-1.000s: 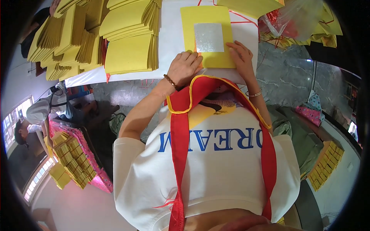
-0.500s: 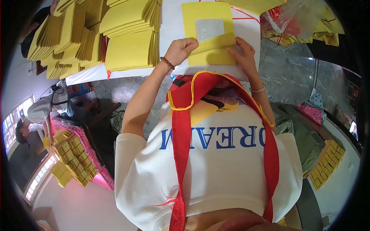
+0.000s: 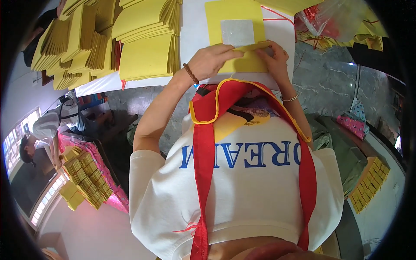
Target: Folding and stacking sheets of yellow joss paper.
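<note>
A yellow sheet of paper point(image 3: 213, 19) with a silver-grey square point(image 3: 237, 32) at its middle lies on the white tabletop in front of me. Its near part is turned up into a narrow folded strip along the square's near edge. My left hand point(image 3: 212, 60) pinches the left end of that strip, the palm partly hiding the paper. At the right end, my right hand point(image 3: 275, 60) grips the strip between thumb and fingers. More yellow paper shows flat below the strip, between both hands.
Stacks of folded yellow paper point(image 3: 145, 58) stand on the table's left side. Red strings point(image 3: 277, 19) and a clear plastic bag point(image 3: 333, 19) lie at the right. Off to the left, a person point(image 3: 45, 128) is beside bundled yellow paper point(image 3: 86, 175) on a pink cover.
My left hand has moved right along the strip, and the right hand's fingers have closed in. The raised flap has become narrower, rolled or folded over between them.
</note>
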Motion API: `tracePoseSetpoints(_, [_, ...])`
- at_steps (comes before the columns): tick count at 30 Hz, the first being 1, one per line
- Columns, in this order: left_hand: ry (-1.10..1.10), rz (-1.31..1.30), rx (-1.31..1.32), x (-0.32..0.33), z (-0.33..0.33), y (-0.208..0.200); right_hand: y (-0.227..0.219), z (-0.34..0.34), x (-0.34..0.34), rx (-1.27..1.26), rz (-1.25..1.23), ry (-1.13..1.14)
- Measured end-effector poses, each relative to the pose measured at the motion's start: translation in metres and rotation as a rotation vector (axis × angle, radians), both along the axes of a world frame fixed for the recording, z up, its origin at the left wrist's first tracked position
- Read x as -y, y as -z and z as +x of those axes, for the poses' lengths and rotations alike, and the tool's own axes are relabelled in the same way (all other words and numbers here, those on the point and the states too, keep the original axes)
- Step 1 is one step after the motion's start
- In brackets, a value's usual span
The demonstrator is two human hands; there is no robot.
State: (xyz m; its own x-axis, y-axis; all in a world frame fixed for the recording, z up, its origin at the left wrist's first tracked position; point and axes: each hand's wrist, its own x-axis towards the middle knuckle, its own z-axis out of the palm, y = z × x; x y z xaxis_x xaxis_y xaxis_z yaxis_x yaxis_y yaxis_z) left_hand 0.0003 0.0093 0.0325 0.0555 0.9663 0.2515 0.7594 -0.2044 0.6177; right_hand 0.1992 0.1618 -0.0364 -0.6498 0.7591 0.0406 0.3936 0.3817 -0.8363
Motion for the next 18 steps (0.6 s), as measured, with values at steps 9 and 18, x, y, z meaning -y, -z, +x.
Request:
tracePoseSetpoints(9, [-0.09, -0.027, 0.082, 0.003, -0.007, 0.01, -0.023, -0.01, 0.016, -0.36, -0.27, 0.183])
tracePoseSetpoints(18, [-0.322, -0.069, 0.473, 0.019, 0.007, 0.026, -0.022, 0.01, 0.022, -0.245, -0.302, 0.048])
